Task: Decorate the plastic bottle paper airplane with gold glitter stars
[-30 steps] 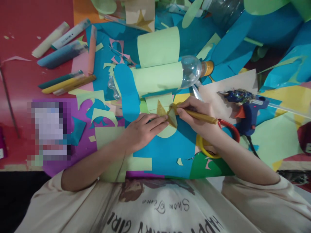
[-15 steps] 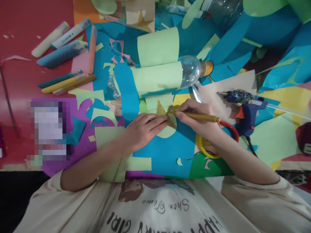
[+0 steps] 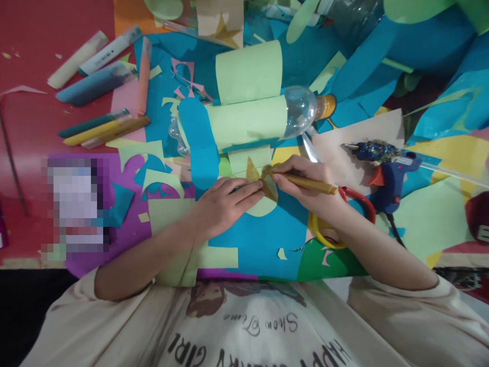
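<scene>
My right hand (image 3: 314, 200) grips a golden-brown marker (image 3: 323, 186), its tip end at a star shape (image 3: 270, 189) coloured in the same brown on pale green paper (image 3: 260, 208). Some of the star's inside is still pale green. Fingers stretched out, my left hand (image 3: 225, 208) lies flat across the paper and covers the star's left part. Just beyond both hands, a clear plastic bottle (image 3: 300, 109) with an orange cap lies on its side, wrapped in pale green paper (image 3: 248, 120) with a blue paper strip (image 3: 199, 145) over its base end.
Right of my right hand are scissors (image 3: 324, 235) with red and yellow handles and a blue glue gun (image 3: 391, 181) with a cord. Several markers (image 3: 97, 84) lie at the upper left, near a blurred-out phone-like object (image 3: 78, 204). Paper scraps cover the table.
The marker has shifted slightly left and its back end has dipped a little as my right hand strokes over the star. My left hand stays in place.
</scene>
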A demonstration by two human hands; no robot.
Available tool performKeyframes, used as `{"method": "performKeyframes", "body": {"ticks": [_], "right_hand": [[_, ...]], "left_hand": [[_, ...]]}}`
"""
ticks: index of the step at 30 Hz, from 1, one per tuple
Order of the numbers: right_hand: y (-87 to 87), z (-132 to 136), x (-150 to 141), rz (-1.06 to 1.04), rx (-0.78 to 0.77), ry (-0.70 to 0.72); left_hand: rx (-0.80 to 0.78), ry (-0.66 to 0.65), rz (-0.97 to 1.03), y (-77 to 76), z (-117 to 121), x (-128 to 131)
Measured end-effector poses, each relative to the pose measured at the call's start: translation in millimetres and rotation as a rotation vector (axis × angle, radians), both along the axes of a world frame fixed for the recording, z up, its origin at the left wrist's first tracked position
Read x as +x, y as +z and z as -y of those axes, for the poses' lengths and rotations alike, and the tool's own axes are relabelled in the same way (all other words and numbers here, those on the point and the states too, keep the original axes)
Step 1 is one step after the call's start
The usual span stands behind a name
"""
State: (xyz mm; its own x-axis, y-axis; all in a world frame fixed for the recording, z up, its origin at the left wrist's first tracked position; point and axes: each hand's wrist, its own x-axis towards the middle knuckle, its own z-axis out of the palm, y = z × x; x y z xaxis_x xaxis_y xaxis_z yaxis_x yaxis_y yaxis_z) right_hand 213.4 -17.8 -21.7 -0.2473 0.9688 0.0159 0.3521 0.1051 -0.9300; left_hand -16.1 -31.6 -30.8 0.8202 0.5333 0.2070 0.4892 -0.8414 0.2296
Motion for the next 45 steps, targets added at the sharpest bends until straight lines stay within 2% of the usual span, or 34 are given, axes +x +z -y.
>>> {"method": "performKeyframes", "body": {"ticks": [9, 19, 25, 31, 39, 45], "right_hand": [[3.2, 1.3, -1.3, 0.075, -0.039, -0.107], [4.5, -0.6, 0.6, 0.004, -0.04, 0.049], [7.4, -1.1, 2.2, 0.041, -0.087, 0.002], [4.1, 0.6, 0.7, 0.055, -0.074, 0.056], [-0.9, 1.0, -1.7, 0.03, -0.037, -0.04], [3.4, 1.0, -2.0, 0.061, -0.029, -0.088]], "left_hand": [[0.011, 0.006, 0.006, 1.5, -0.2, 0.5], [0.044, 0.003, 0.041, 2.0, -1.8, 2.4], [0.035, 0.001, 0.004, 2.1, -1.0, 1.6], [0.006, 0.005, -0.014, 0.4, 0.1, 0.9], [-0.021, 0.005, -0.027, 1.9, 1.0, 0.4], [-0.057, 0.006, -0.012, 1.4, 0.2, 1.0]]}}
